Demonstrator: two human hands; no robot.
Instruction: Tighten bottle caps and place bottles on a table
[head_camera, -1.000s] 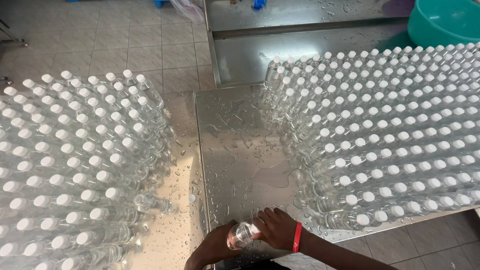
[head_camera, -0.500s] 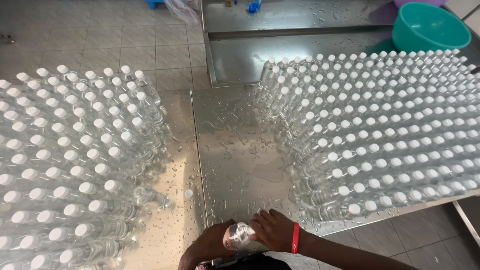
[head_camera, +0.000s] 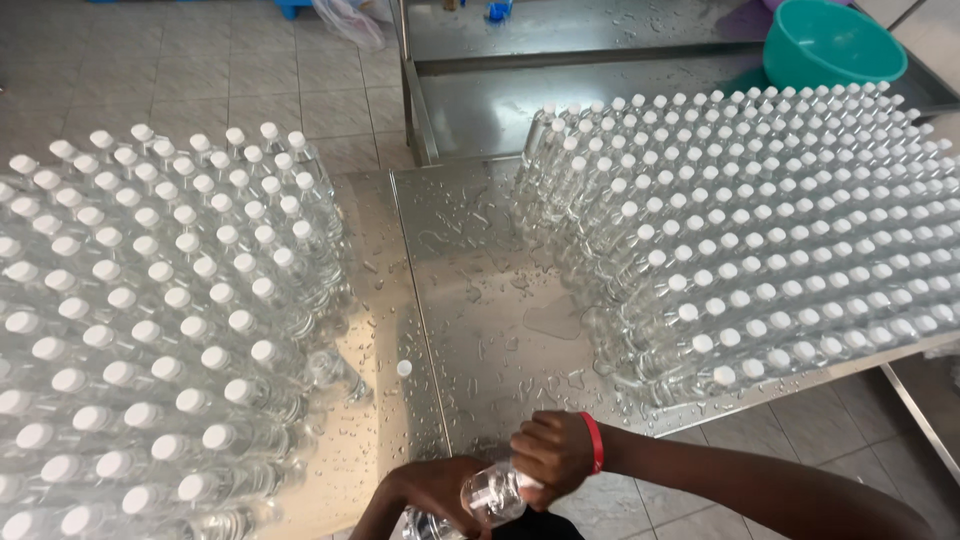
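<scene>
Down at the near edge of the wet metal table (head_camera: 480, 260), two hands work on one clear plastic bottle (head_camera: 487, 497); the bottle lies tilted, low in the picture, just off the table's near edge and close to the person's body. The left hand (head_camera: 432, 492) is wrapped around the lower part of the bottle and holds it fast; the right hand (head_camera: 553, 458), with a red band (head_camera: 592, 442) on its wrist, is closed over the top end, so the cap cannot be seen. It looks like the cap is being twisted or pressed on, though I cannot tell which; this is only a guess from how the hands sit.

On the left part of the table stands a big crowd of bottles with white caps (head_camera: 150, 330), all upright and touching; on the right part stands another big crowd of capped bottles (head_camera: 760, 220), reaching to the far right corner. Between the two crowds the table is bare and covered in water drops; one small white cap (head_camera: 404, 368) lies there alone, near the left crowd. A green tub (head_camera: 832, 42) sits past the far right corner.

Next, I think the top needs a firm turn while the left hand keeps the bottle from slipping, since everything looks wet; then the bottle needs a free spot at the edge of one crowd, set down gently so the others do not tip.
</scene>
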